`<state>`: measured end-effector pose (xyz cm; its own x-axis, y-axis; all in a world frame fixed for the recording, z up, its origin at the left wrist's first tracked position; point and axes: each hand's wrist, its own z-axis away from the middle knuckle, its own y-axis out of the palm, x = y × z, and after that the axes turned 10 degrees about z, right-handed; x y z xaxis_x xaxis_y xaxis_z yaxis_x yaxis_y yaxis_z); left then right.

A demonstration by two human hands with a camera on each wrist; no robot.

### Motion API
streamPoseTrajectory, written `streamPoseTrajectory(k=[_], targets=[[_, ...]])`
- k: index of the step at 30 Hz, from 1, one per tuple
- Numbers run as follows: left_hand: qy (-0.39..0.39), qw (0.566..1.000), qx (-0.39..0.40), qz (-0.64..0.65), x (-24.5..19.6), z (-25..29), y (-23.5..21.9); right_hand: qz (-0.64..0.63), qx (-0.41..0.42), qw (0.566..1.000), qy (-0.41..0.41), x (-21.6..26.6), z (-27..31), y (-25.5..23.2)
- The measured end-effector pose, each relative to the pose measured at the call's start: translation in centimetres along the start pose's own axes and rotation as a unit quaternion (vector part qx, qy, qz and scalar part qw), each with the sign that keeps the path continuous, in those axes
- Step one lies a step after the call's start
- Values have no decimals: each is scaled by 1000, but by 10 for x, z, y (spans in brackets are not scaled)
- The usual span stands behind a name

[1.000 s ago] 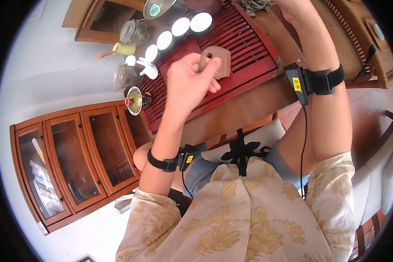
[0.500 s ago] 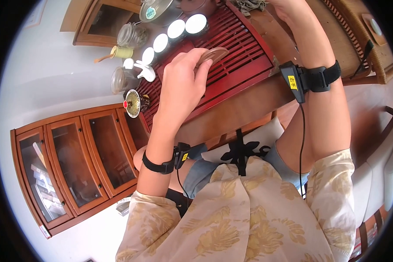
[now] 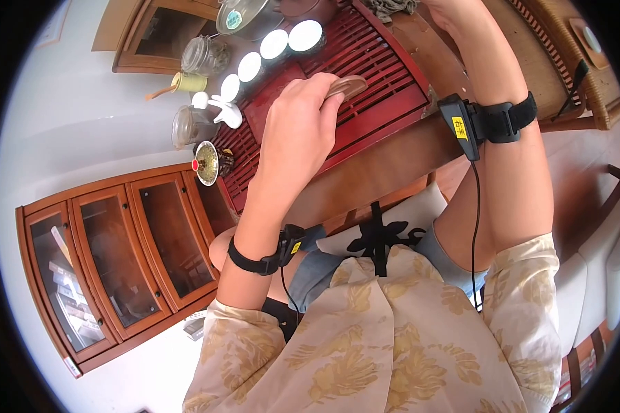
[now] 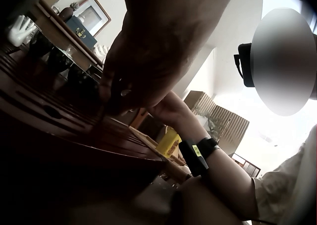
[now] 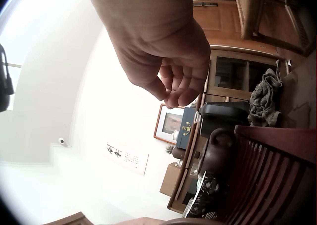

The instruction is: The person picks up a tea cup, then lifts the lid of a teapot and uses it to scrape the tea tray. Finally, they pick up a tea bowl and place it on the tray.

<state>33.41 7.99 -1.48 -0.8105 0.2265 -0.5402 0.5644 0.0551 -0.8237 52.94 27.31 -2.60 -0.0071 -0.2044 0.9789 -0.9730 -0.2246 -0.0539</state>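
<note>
Pinching brn piece (image 3: 353, 86), L hand (image 3: 297, 131) fwd

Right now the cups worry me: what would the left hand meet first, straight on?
Probably nothing: beyond the brown piece the left hand pinches, the way over the tray looks free, though height is unclear.

Four teacups (image 3: 274, 45) line one slatted tea tray (image 3: 393, 86); near it are two glass jars (image 3: 205, 56), one white figurine (image 3: 228, 112), one red-knobbed vessel (image 3: 207, 163).

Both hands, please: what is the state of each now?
Left hand: closed on a flat brown piece.
Right hand: open, fingers loosely curled, nothing seen in it.
</note>
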Motion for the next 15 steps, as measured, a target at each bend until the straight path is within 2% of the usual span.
streamPoseTrajectory(k=[7, 10, 15], targets=[[12, 999, -31, 34, 1, -9, -3, -2, 3, 1000, -6, 0, 1, 0], [16, 1000, -20, -6, 7, -8, 6, -2, 0, 1000, 0, 0, 0, 0], [10, 1000, -12, 4, 6, -7, 4, -3, -2, 1000, 2, 1, 1, 1]])
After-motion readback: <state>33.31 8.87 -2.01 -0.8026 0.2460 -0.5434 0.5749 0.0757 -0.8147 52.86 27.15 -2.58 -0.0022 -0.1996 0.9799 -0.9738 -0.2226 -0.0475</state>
